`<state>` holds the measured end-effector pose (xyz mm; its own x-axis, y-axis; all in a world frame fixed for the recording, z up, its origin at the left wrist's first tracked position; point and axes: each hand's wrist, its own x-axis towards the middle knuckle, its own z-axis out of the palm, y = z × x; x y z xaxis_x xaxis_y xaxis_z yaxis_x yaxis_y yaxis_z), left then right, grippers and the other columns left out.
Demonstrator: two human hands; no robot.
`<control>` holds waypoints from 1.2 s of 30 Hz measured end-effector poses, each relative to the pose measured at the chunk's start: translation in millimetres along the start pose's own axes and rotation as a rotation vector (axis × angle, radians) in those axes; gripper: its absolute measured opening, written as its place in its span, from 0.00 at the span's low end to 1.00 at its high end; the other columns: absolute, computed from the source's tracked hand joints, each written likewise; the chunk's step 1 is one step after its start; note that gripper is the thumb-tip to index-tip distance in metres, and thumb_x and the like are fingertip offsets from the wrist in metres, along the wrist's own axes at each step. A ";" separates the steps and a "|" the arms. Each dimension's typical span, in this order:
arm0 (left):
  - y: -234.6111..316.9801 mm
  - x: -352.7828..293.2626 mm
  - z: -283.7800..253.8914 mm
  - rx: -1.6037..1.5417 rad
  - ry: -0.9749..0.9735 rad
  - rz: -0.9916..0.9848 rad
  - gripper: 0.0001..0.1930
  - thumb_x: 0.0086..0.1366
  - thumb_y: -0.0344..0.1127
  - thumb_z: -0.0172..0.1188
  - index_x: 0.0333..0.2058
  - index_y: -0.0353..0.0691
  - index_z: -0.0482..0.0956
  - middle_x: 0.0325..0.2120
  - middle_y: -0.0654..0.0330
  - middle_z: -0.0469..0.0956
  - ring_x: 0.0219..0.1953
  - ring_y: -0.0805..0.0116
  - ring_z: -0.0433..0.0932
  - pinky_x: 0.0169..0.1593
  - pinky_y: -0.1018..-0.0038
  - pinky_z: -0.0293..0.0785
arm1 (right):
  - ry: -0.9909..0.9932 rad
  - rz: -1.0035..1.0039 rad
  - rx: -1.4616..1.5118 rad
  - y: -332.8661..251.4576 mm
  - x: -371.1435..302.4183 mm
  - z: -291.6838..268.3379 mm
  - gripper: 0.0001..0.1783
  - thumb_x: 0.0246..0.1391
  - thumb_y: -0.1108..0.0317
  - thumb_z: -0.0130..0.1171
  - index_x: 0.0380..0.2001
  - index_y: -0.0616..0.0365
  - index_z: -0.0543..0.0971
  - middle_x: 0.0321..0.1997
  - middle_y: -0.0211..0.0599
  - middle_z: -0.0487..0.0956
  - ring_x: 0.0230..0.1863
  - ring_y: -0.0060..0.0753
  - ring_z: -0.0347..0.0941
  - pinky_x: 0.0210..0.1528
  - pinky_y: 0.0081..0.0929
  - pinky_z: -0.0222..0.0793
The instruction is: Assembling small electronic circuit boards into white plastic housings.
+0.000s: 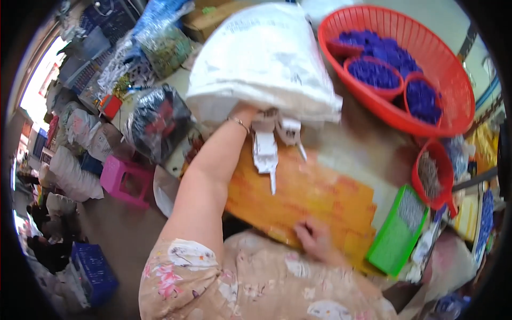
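Note:
My left hand (pixel 246 114) reaches into the mouth of a large white woven sack (pixel 261 58); its fingers are hidden there, so I cannot tell whether they are open or closed. A bracelet circles that wrist. Beside the hand, two white plastic parts with thin stems, one longer part (pixel 265 152) and one smaller part (pixel 290 131), stick out at the sack's edge over the table. My right hand (pixel 316 240) is low at the near edge of an orange-yellow taped board (pixel 304 186). Its fingers are curled in, with nothing visible in them.
At the far right a red basket (pixel 458 96) holds purple pieces in smaller red containers. Below it are a red scoop (pixel 448 170) of small metal pins and a green tray (pixel 392 240) of small grey parts. Leftward lie a black plastic bag (pixel 154 122) and a pink stool (pixel 127 178).

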<state>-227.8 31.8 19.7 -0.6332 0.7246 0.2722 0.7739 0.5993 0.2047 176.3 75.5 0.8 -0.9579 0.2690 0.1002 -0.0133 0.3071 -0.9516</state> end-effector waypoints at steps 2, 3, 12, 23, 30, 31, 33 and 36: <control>5.8 0.1 27.4 0.058 -0.335 -0.038 0.31 0.62 0.57 0.46 0.58 0.45 0.65 0.62 0.54 0.59 0.63 0.58 0.56 0.67 0.66 0.46 | -0.002 -0.052 -0.084 0.7 -3.7 0.4 0.03 0.50 0.73 0.57 0.26 0.60 0.76 0.20 0.34 0.71 0.22 0.24 0.65 0.25 0.23 0.62; -5.4 -0.2 36.0 -0.035 -0.369 -0.083 0.29 0.63 0.56 0.47 0.57 0.45 0.68 0.60 0.55 0.62 0.62 0.59 0.58 0.65 0.67 0.51 | -0.010 -0.055 -0.062 -4.9 -1.4 -2.8 0.03 0.50 0.73 0.57 0.27 0.61 0.76 0.20 0.34 0.71 0.23 0.23 0.65 0.25 0.23 0.62; 115.7 -60.7 -0.9 -0.250 -0.317 -0.177 0.46 0.42 0.74 0.54 0.50 0.40 0.75 0.48 0.32 0.69 0.56 0.52 0.67 0.53 0.64 0.68 | 0.234 0.005 -0.004 -4.0 3.4 -38.1 0.06 0.50 0.75 0.58 0.32 0.66 0.76 0.24 0.28 0.73 0.25 0.17 0.66 0.27 0.16 0.63; 176.2 -189.2 -62.5 -0.535 0.089 0.208 0.28 0.48 0.50 0.65 0.45 0.41 0.76 0.49 0.44 0.69 0.55 0.43 0.65 0.57 0.56 0.60 | 0.456 -0.236 -0.681 -9.8 -2.1 -58.0 0.19 0.44 0.69 0.62 0.41 0.62 0.73 0.38 0.43 0.72 0.36 0.39 0.70 0.38 0.30 0.67; 179.2 -214.7 -40.0 -0.140 -0.046 0.413 0.24 0.46 0.46 0.66 0.45 0.59 0.77 0.54 0.51 0.66 0.62 0.41 0.53 0.59 0.36 0.44 | 0.324 -0.156 -0.805 5.5 8.7 -69.9 0.19 0.45 0.71 0.59 0.43 0.60 0.72 0.41 0.45 0.72 0.40 0.45 0.71 0.43 0.34 0.69; 171.6 -211.1 -42.0 -0.077 0.007 0.372 0.23 0.47 0.44 0.66 0.46 0.58 0.76 0.54 0.52 0.66 0.63 0.42 0.53 0.59 0.35 0.44 | 0.329 -0.120 -0.732 2.7 8.5 -72.3 0.17 0.46 0.72 0.58 0.43 0.60 0.72 0.39 0.42 0.72 0.37 0.40 0.72 0.41 0.32 0.70; 147.5 -199.5 -38.9 -0.005 0.029 0.316 0.23 0.48 0.42 0.65 0.46 0.58 0.76 0.54 0.51 0.66 0.62 0.42 0.53 0.59 0.35 0.44 | 0.357 -0.060 -0.485 -6.4 1.5 -75.8 0.15 0.49 0.73 0.57 0.42 0.61 0.72 0.38 0.39 0.73 0.36 0.34 0.73 0.39 0.29 0.70; 126.9 -186.0 -48.8 0.141 0.087 0.201 0.21 0.49 0.40 0.64 0.45 0.52 0.76 0.52 0.50 0.68 0.60 0.44 0.57 0.58 0.39 0.50 | 0.403 0.036 -0.032 -2.5 -12.2 -85.6 0.11 0.55 0.73 0.51 0.42 0.64 0.72 0.37 0.36 0.77 0.36 0.19 0.72 0.38 0.21 0.70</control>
<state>-11.1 -43.4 40.9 -0.4587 0.8055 0.3752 0.8703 0.4925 0.0066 212.6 149.7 26.8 -0.7687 0.6140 0.1792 0.0329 0.3177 -0.9476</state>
